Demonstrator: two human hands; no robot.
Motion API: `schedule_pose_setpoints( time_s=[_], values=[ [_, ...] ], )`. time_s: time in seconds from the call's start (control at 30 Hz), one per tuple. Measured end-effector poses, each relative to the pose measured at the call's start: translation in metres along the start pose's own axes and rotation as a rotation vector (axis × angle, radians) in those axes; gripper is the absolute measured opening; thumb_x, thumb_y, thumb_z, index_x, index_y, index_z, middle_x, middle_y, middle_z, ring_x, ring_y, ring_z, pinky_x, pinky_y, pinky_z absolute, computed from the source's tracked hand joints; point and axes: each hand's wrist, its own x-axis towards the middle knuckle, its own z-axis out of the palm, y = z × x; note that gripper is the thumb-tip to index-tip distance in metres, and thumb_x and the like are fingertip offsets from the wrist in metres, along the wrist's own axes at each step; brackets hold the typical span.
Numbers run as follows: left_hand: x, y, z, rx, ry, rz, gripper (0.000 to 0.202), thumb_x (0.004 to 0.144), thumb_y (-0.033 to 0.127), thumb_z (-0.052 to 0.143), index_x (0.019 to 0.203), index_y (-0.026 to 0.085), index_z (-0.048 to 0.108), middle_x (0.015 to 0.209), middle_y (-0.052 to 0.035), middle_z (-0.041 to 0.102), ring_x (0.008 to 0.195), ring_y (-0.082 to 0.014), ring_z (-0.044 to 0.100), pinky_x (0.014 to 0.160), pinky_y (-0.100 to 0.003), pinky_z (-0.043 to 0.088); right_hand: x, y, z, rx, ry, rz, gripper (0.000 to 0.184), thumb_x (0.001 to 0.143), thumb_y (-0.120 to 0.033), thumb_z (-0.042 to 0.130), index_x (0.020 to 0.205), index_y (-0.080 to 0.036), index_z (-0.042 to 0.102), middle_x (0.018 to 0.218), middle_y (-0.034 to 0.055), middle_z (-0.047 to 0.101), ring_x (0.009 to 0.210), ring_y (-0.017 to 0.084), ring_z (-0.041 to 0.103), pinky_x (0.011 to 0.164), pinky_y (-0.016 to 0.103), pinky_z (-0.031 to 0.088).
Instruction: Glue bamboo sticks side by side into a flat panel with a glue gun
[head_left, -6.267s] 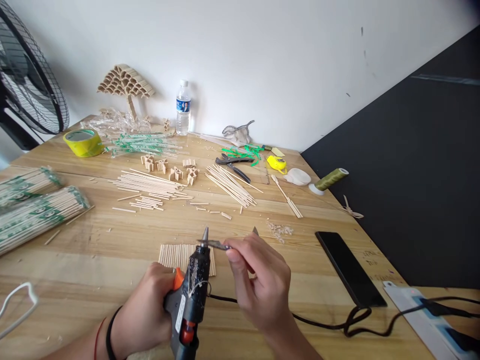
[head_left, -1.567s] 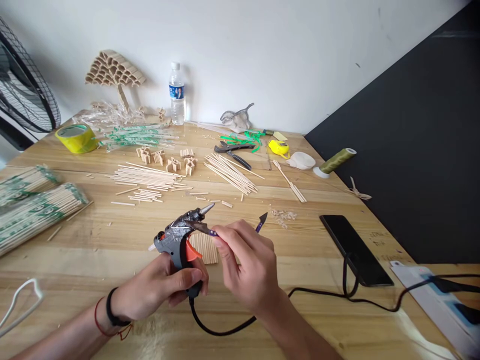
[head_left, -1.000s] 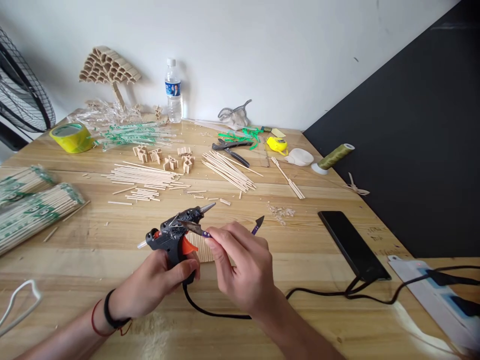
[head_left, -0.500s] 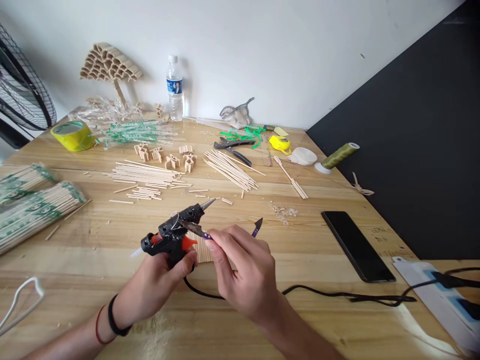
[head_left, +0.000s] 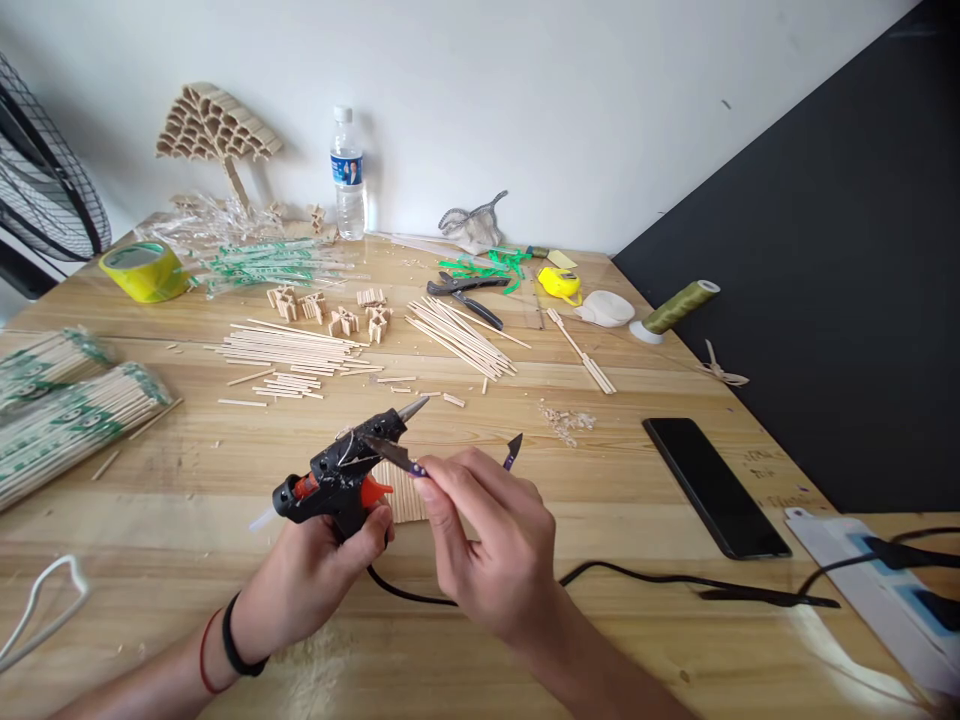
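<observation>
My left hand [head_left: 319, 565] is wrapped round the grip of a black glue gun [head_left: 349, 465] with an orange trigger, its nozzle pointing up and right. A clear glue stick juts from its back end. In my right hand [head_left: 491, 540], thumb and fingers pinch a purple-handled blade [head_left: 390, 455]. The dark blade lies against the gun's body, near some whitish glue strands. A second dark pointed tip [head_left: 514, 450] with a purple part shows behind my right knuckles; how the two join is hidden. Under the hands, a panel of thin sticks [head_left: 405, 492] lies partly covered on the table.
Loose wooden sticks [head_left: 461, 338], small stick blocks [head_left: 343, 322] and cutting pliers [head_left: 469, 297] lie beyond my hands. A phone [head_left: 712, 488] and a power strip [head_left: 862, 570] are at right, with the gun's black cord [head_left: 637, 573] trailing there. Bagged sticks [head_left: 82, 430] lie left.
The glue gun and my left hand have shifted slightly left and down. My right hand has barely moved; the blade remains against the gun's body.
</observation>
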Motion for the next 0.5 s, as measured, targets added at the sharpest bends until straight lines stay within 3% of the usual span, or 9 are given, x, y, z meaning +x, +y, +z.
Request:
schedule_pose_setpoints(
  time_s=[0.5],
  values=[
    [0.0023,-0.0016,-0.0001,-0.064,-0.031,0.011,0.035,0.098,0.045,0.056,0.076,0.018,0.061,0.071,-0.0012,0.058,0.065,-0.0151,0.053,0.06,-0.025,0.047,0.0014,-0.0001,0.0012,-0.034,0.022,0.021,0.019,0.098,-0.006,0.054,0.104,-0.016,0.071,0.08,0.0084,0.074,0.07,0.019,0.066,0.06,0.031,0.051]
  ],
)
